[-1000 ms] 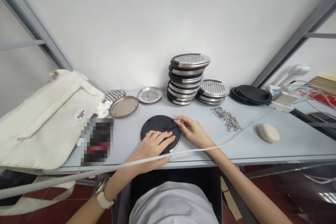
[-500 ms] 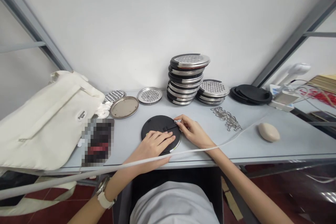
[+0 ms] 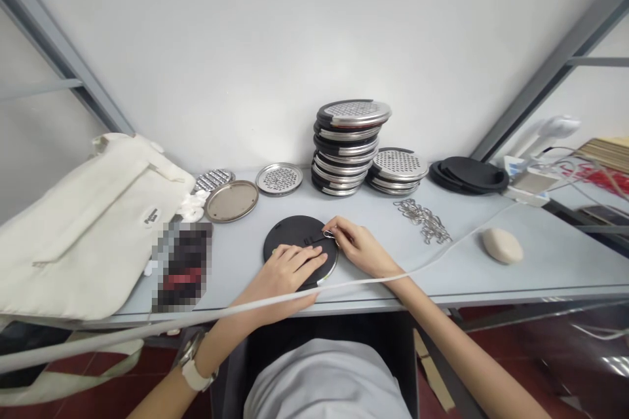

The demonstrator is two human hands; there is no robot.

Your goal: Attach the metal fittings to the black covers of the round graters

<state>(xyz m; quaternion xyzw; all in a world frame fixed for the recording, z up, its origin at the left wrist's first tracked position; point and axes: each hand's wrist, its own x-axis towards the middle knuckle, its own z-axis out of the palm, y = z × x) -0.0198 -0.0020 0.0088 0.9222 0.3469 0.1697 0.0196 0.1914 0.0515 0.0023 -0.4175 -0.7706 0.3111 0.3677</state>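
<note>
A round black disc (image 3: 285, 234) lies on the table in front of me, with a shiny metal edge at its lower right. My left hand (image 3: 291, 270) rests flat on it, fingers stretched across the lower half. Between the thumb and fingertips of my right hand (image 3: 362, 250) is a small wire clip (image 3: 329, 234), pinched over the disc's right edge beside a slot in the black surface. Whether the clip is in the slot, I cannot tell. Several similar loose metal clips (image 3: 426, 222) lie to the right of that hand.
Behind the disc stand a tall stack (image 3: 346, 150) and a lower stack (image 3: 399, 170) of perforated metal discs with black rims. Black discs (image 3: 469, 175), a pale rounded object (image 3: 502, 245), single metal plates (image 3: 230, 201) and a cream bag (image 3: 98, 229) surround them. A white cable (image 3: 363, 281) crosses in front.
My right fingertips have shifted slightly left with the wire clip, which now lies lower over the disc near the slot. My left hand stays in place on the disc.
</note>
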